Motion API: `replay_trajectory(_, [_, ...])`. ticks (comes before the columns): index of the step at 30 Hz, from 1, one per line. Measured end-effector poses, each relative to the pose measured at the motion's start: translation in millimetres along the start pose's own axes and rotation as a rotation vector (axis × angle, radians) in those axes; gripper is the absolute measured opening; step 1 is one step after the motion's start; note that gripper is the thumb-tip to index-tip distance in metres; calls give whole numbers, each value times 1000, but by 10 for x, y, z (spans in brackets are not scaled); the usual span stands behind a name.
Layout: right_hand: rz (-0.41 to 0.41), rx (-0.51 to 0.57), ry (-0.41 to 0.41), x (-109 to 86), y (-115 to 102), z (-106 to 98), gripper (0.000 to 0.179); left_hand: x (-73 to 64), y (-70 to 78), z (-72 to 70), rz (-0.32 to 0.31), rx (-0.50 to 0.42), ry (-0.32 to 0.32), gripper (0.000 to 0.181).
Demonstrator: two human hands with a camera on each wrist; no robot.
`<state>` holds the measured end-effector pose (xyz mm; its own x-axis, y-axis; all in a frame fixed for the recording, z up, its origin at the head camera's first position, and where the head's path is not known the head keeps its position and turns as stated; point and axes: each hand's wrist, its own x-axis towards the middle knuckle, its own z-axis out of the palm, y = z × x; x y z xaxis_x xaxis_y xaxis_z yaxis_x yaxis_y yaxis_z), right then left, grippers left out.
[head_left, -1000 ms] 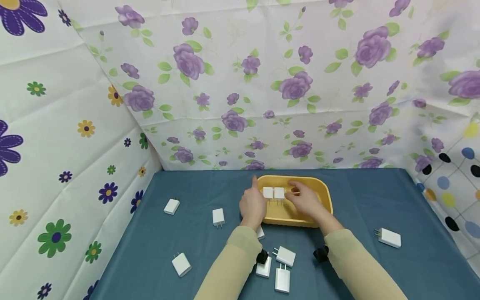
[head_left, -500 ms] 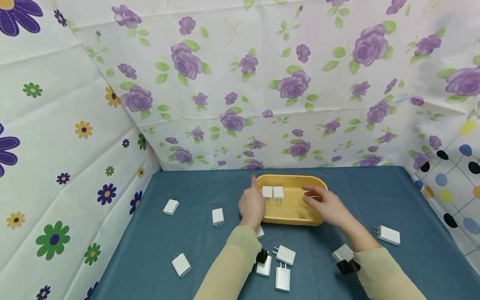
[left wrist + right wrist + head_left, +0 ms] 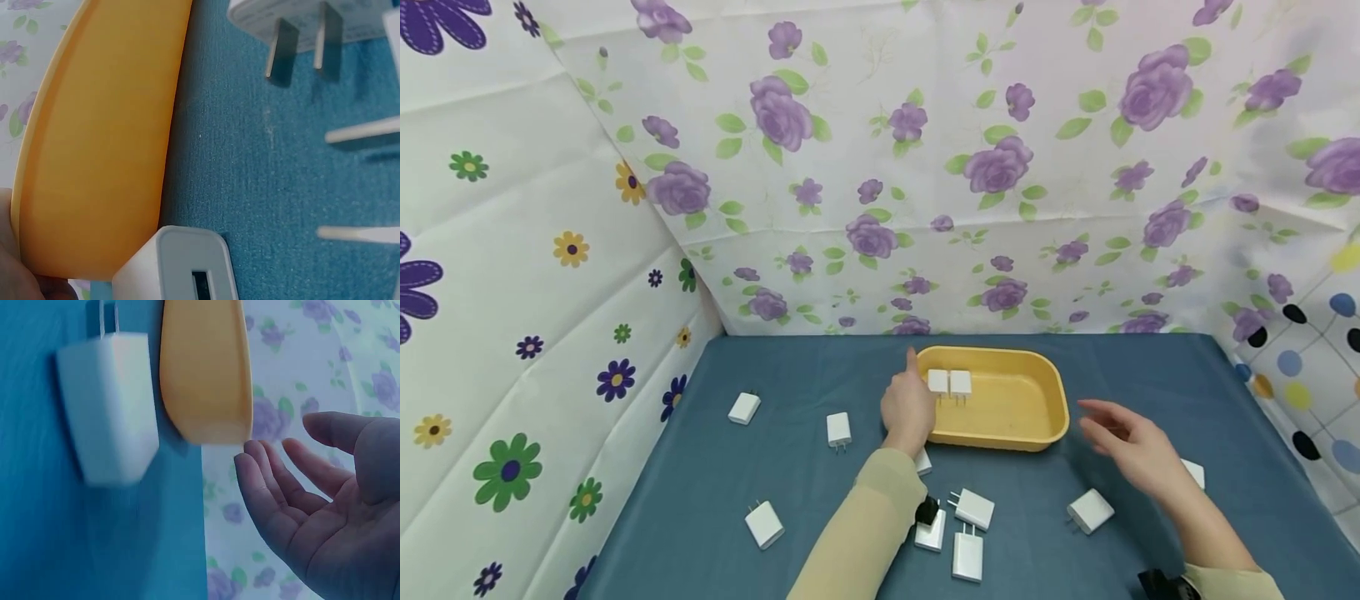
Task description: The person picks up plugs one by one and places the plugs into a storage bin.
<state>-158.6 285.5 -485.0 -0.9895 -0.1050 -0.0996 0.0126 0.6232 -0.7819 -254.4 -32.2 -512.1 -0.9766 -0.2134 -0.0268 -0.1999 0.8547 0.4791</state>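
My left hand holds the left end of a yellow plastic tray; in the left wrist view only part of that hand shows, at the tray's end. Two white charger plugs lie side by side at the left inside the tray, prongs towards me. To the right of the tray, my right hand hovers over the cloth with loosely bent fingers and nothing in them. In the right wrist view its palm shows, apart from the tray. Nearest to it on the cloth is a white charger plug.
Several more charger plugs lie about the blue cloth: a cluster before the tray and others at the left. One plug is partly behind my right wrist, another partly behind my left. Flowered sheets hang around.
My right hand has left the tray's inside and moved right, out past its right end. A plug formerly behind the right forearm now shows. The left hand stays at the tray's left end.
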Motion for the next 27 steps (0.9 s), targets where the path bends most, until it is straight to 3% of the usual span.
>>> replay_trajectory(9, [169,-169,-128,-193,139,-169,73,11,-13,34,-9,-7,-3,74])
replay_trajectory(19, [309,-289,-201,-334,214,-24,84,9,5,6,7,8,13,76])
replay_trajectory(27, [377,-405,-280,-358,179,74,109,2,12,-5,-4,13,10,75])
